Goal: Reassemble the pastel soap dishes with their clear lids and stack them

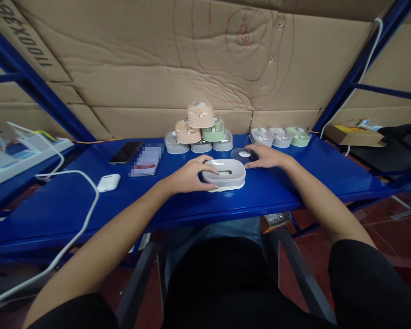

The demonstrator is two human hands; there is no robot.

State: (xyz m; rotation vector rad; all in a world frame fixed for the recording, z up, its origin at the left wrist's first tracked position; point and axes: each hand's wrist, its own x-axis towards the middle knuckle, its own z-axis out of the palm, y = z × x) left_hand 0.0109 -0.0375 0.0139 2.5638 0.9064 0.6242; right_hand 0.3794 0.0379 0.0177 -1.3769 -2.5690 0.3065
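A lilac-grey oval box (224, 180) with a slot in its top sits near the front edge of the blue table. My left hand (191, 176) grips its left end, thumb in front and fingers over the top and back. Beneath the box shows a wavy cream-coloured rim. Just behind it is a clear, dark-looking lid (239, 157) with a round white sticker. My right hand (265, 156) has its thumb and fingers closed on the lid's right side. Part of the lid is hidden by that hand and by the box.
Behind stands a pyramid of lidded boxes, an orange box (200, 115) on top. Several more, including a green box (298, 136), line up at back right. To the left lie a dark phone (126, 152), a lit phone (146, 160), a white earbud case (108, 183) and a white cable (92, 208).
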